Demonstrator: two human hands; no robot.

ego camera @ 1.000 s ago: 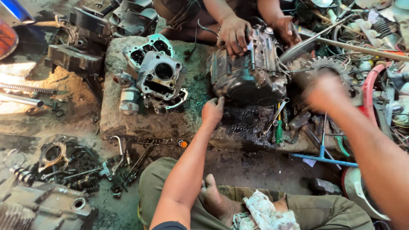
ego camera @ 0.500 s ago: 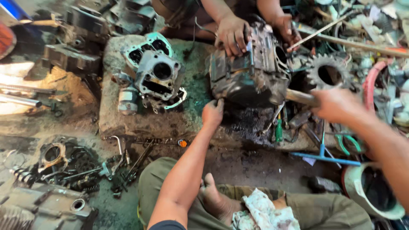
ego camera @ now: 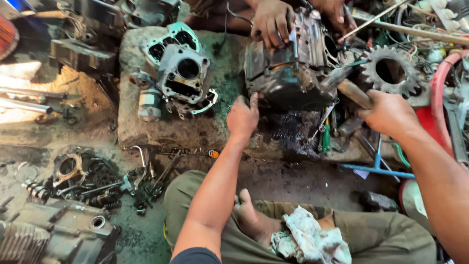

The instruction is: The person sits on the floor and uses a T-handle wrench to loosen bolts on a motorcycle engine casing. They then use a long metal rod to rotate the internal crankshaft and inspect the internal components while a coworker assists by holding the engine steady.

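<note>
Engine case (ego camera: pixel 288 68) sits upright on the stone surface (ego camera: pixel 195 132), dark and oily, in the gap between the two grips. Its long axis runs roughly top to bottom in the head view, away from the person.

Left hand (ego camera: pixel 243 117): grip loosely curled, fingertips pressed on the case's near lower corner, bracing not clamping. The case lies just up and right of this grip, touching it.

Right hand (ego camera: pixel 391 113): grip clenched round the wooden handle of a hammer (ego camera: pixel 348 87). The handle runs up and left from the grip; the head end is blurred and sits at the case's right flank. Contact or a small gap, cannot tell. So the case lies up-left of the right grip, along the handle's own line.

The left grip is the nearer of the two; the right reaches the case only through the tool.

Another person's hands (ego camera: pixel 271 22) rest on the case's far top edge, opposite the left grip, one each side of the upper end.

Outward from there:
- Toothed sprocket (ego camera: pixel 391 72) just above the right grip, right of the case.
- Cylinder block (ego camera: pixel 183 73) well left of the left grip, on the same surface.
- Green-handled screwdriver (ego camera: pixel 326 139) below the case, between the grips.
- Blue T-handle tool (ego camera: pixel 376 168) below the right grip.
- Rag (ego camera: pixel 312 239) on the person's lap, near their bare foot (ego camera: pixel 251 222).
- Loose parts and another engine (ego camera: pixel 53 234) on the floor, far lower left.
</note>
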